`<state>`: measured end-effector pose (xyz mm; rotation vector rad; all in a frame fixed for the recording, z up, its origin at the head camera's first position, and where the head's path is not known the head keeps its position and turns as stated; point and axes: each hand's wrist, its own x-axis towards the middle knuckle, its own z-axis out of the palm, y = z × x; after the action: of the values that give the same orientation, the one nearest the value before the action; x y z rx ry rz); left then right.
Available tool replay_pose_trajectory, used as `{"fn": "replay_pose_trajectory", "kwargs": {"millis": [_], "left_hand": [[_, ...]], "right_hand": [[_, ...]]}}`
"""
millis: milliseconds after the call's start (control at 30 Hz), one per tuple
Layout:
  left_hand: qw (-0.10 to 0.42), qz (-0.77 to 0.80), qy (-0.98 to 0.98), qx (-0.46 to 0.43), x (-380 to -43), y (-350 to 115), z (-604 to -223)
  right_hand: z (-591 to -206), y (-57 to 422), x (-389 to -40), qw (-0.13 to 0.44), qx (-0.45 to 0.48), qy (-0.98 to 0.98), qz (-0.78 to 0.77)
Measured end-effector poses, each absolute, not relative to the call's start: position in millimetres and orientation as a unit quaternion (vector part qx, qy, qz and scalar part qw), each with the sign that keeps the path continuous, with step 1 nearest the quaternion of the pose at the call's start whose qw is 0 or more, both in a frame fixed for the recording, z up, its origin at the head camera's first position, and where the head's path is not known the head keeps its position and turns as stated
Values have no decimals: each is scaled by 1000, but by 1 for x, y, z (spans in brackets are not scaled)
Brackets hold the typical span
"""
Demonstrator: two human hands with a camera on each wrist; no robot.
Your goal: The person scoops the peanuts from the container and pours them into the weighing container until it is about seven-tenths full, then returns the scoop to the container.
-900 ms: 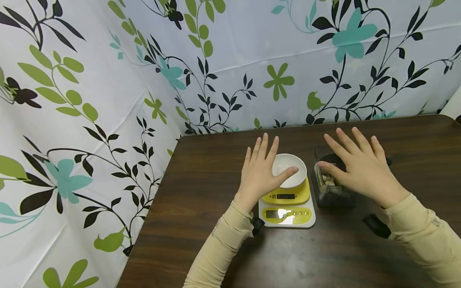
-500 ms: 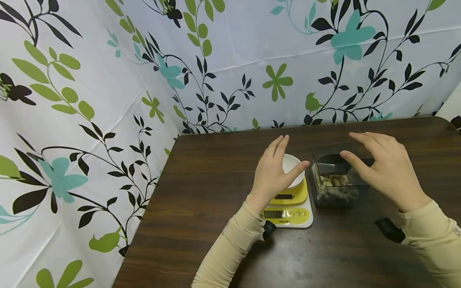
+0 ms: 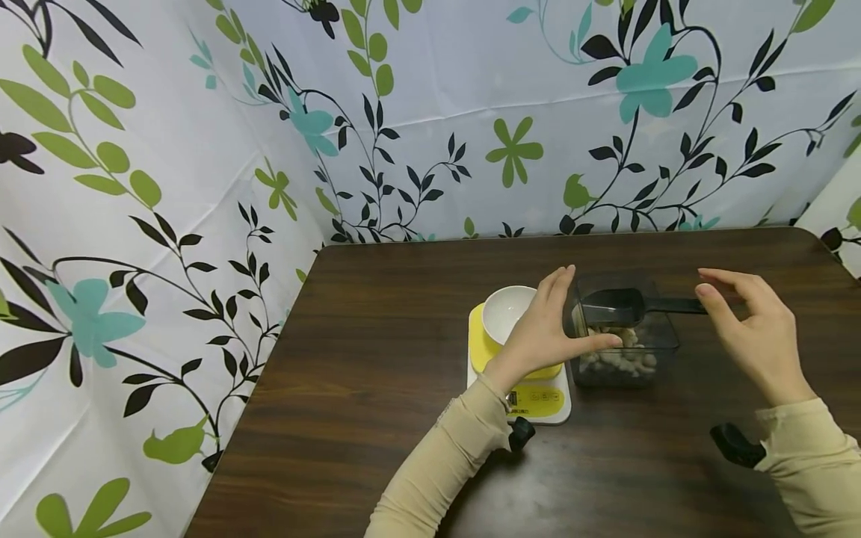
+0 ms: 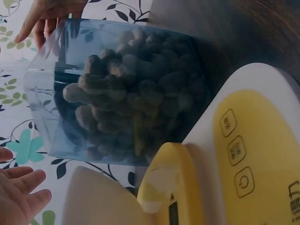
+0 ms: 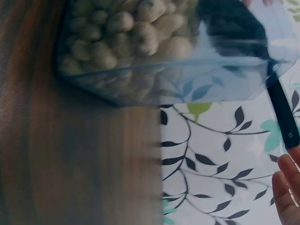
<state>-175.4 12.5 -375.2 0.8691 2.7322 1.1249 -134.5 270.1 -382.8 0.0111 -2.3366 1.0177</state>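
A clear plastic container (image 3: 662,340) holds unshelled peanuts (image 5: 126,33), and a black scoop (image 3: 613,306) lies across its top with the handle sticking out to the right. My right hand (image 3: 760,336) is at the handle's end, thumb and fingers parted around it; in the right wrist view the fingertips (image 5: 283,180) are right by the handle tip. My left hand (image 3: 545,329) hangs between the bowl and the container with fingers extended and thumb stretched toward the container's near left side. Nothing is in its grasp.
Left of the container stands a yellow and white kitchen scale (image 3: 538,403) with a white bowl (image 3: 504,310) on it, partly covered by the left hand. Both sit on a dark wooden table (image 3: 377,359). A patterned curtain (image 3: 430,112) hangs behind and to the left.
Both hands have moved to the right. The left hand went from over the bowl to the container's left side; the right hand went from over the container to the scoop handle's end.
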Motion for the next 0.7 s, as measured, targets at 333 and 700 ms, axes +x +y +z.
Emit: {"fn": "replay_pose_trajectory", "kwargs": {"millis": [333, 700], "left_hand": [[20, 294, 907, 299, -181, 21, -381], [46, 256, 919, 296, -185, 27, -383]], "right_hand": [[-406, 275, -134, 204, -20, -877, 435], [-417, 277, -135, 131, -4, -834, 536]]}}
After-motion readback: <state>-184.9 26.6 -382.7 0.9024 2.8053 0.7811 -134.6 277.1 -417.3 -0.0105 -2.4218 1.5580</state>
